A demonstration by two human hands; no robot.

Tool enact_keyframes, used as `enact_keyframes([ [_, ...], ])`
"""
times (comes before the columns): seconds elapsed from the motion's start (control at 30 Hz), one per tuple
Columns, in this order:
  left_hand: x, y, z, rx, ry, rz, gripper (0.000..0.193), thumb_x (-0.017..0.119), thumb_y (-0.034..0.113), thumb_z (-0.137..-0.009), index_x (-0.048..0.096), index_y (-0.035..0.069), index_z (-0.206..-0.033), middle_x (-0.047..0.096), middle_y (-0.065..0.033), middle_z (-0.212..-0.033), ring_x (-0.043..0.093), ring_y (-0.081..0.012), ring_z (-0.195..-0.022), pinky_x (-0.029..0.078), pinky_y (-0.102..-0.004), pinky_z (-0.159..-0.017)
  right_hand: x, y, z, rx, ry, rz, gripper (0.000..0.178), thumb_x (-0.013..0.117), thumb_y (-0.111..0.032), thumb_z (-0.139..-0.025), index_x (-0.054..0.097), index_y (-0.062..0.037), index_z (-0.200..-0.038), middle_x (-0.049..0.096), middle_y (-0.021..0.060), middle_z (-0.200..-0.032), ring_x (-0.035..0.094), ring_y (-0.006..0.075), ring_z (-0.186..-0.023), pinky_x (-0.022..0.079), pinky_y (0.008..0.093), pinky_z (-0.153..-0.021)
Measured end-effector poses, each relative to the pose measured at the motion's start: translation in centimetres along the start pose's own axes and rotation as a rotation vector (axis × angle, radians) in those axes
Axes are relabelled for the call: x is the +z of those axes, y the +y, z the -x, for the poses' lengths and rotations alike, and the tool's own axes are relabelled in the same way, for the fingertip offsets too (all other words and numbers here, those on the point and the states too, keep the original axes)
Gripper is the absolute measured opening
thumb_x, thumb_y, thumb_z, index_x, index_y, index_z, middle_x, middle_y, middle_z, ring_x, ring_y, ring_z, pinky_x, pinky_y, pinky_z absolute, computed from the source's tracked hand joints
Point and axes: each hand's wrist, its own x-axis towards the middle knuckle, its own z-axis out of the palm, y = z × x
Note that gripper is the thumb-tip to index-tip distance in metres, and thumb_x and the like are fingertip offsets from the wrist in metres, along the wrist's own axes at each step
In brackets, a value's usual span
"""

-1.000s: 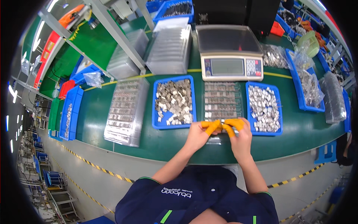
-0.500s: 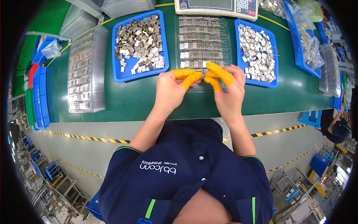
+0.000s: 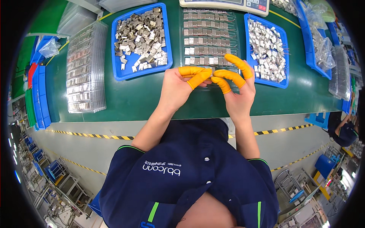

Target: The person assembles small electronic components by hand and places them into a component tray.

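Observation:
My left hand [image 3: 182, 84], in yellow finger cots, is closed in a pinch on a small metal connector [image 3: 213, 71]. From the other side, my right hand [image 3: 238, 85] pinches the same piece between thumb and a finger, while another cot-covered finger is raised. Fingertips cover most of the connector. Just beyond them lies a clear plastic tray [image 3: 235, 38] with rows of silvery metal connectors [image 3: 207, 41] and thin wires. A blue tray [image 3: 129, 72] of loose metal connector shells [image 3: 142, 36] stands left of it; to its right, another blue tray [image 3: 279, 84] holds white wired connectors [image 3: 268, 53].
Stacked clear trays [image 3: 85, 70] filled with parts stand at the left of the green table [image 3: 144, 102]. A scale [image 3: 228, 4] is at the far edge. Bagged parts [image 3: 321, 49] sit in a blue bin on the right. Another person [image 3: 346, 131] is at far right.
Both hands have shifted slightly right, still pinching the small connector. One finger of my right hand has lifted up and away from it.

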Motion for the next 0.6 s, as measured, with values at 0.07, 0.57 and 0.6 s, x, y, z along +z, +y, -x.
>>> enact_keyframes([
  [0.07, 0.2, 0.0, -0.1, -0.007, -0.011, -0.005, 0.019, 0.061, 0.008, -0.085, 0.064, -0.005, -0.098, 0.067, -0.0103, -0.085, 0.065, -0.0139, -0.076, 0.051, -0.0231, -0.069, -0.2, 0.2, 0.0, 0.009, 0.000, 0.013, 0.022, 0.075, -0.006, -0.063, 0.068, -0.0107, -0.084, 0.057, 0.0041, -0.114, 0.047, 0.0284, -0.110, 0.035, 0.0418, -0.097],
  [0.57, -5.4, 0.6, 0.3, 0.354, 0.405, -0.270, 0.022, 0.053, 0.010, -0.091, 0.060, -0.009, -0.102, 0.066, -0.0135, -0.092, 0.065, -0.0176, -0.081, 0.050, -0.0249, -0.073, -1.1, 2.9, -0.5, -0.036, -0.192, 0.359, 0.015, 0.071, -0.013, -0.068, 0.069, -0.0108, -0.083, 0.058, 0.0039, -0.112, 0.042, 0.0261, -0.119, 0.022, 0.0455, -0.105],
  [0.6, -5.7, 0.8, 0.5, 0.353, 0.411, -0.271, 0.022, 0.053, 0.010, -0.091, 0.060, -0.009, -0.102, 0.066, -0.0135, -0.092, 0.065, -0.0176, -0.081, 0.050, -0.0249, -0.073, -1.2, 2.8, -0.6, -0.039, -0.195, 0.355, 0.015, 0.071, -0.013, -0.068, 0.069, -0.0108, -0.083, 0.058, 0.0039, -0.112, 0.042, 0.0261, -0.119, 0.022, 0.0455, -0.105],
])
